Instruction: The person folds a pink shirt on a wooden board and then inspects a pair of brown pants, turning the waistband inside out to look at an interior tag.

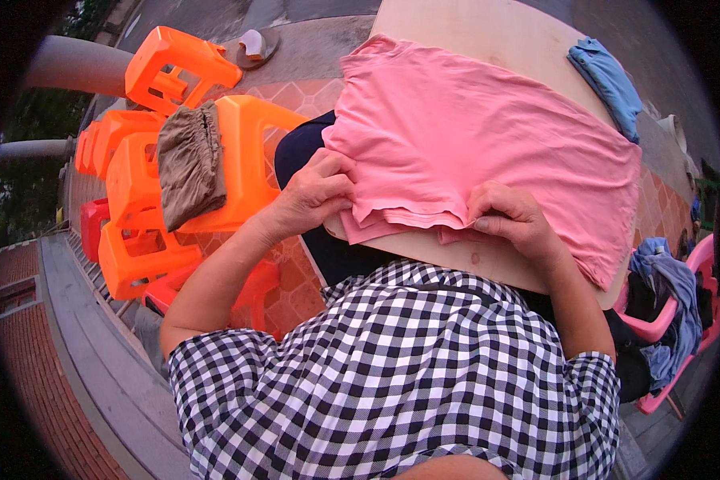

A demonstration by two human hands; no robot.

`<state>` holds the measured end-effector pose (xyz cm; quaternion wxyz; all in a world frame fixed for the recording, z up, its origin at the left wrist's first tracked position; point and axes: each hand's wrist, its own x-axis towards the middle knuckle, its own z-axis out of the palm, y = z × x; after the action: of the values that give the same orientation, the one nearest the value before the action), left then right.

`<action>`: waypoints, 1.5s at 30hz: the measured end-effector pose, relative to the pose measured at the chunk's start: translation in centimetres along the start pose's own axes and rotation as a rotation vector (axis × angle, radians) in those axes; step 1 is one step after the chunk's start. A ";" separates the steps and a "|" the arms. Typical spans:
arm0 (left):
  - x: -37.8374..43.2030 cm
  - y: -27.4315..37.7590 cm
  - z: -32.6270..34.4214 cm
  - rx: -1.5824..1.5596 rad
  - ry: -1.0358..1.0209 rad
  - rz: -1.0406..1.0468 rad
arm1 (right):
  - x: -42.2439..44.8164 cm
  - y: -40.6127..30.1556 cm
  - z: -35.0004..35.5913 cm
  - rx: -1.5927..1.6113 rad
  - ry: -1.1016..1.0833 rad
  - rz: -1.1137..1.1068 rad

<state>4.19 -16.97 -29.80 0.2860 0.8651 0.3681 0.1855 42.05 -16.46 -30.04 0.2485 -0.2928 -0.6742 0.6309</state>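
A pink knit garment (456, 120) lies spread across a pale tabletop (456, 21), its near edge close to my body. My left hand (321, 186) pinches that edge at the garment's left side. With thumb and fingers, my right hand (510, 216) grips the same edge farther right. Between the hands the hem sags in small waves, and another layer of pink cloth shows beneath it. The cloth to the right of my right hand lies wrinkled and reaches the table's right edge.
A folded blue garment (606, 87) rests at the table's far right. On an orange plastic stool (246, 144) to the left lies folded brown clothing (192, 162). Several more stools stand behind it. A pink plastic chair (651, 321) at the right holds heaped clothes (675, 306).
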 end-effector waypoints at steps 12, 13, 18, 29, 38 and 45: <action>0.2 3.8 0.2 0.114 0.179 0.033 | -0.3 -0.4 0.3 0.104 0.112 0.075; 0.5 3.9 0.0 0.108 0.182 0.040 | -0.4 -0.6 0.3 0.153 0.149 0.161; 4.3 4.1 -0.3 -0.422 0.606 -0.334 | 1.1 -0.6 0.6 -0.077 0.501 0.146; 11.6 -2.1 2.7 0.332 0.550 -0.509 | 3.4 2.5 -0.6 -1.181 0.782 -0.014; 6.7 0.1 1.6 0.252 0.682 -0.083 | 2.3 -1.5 0.7 -1.022 0.599 -0.402; -1.1 4.5 2.3 0.096 0.064 0.020 | 0.3 -1.2 5.3 -0.941 0.227 -0.377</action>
<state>7.12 -21.19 -28.84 0.2306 0.8750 0.3767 0.1981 38.00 -19.98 -29.30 0.2707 -0.3129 -0.8947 0.1682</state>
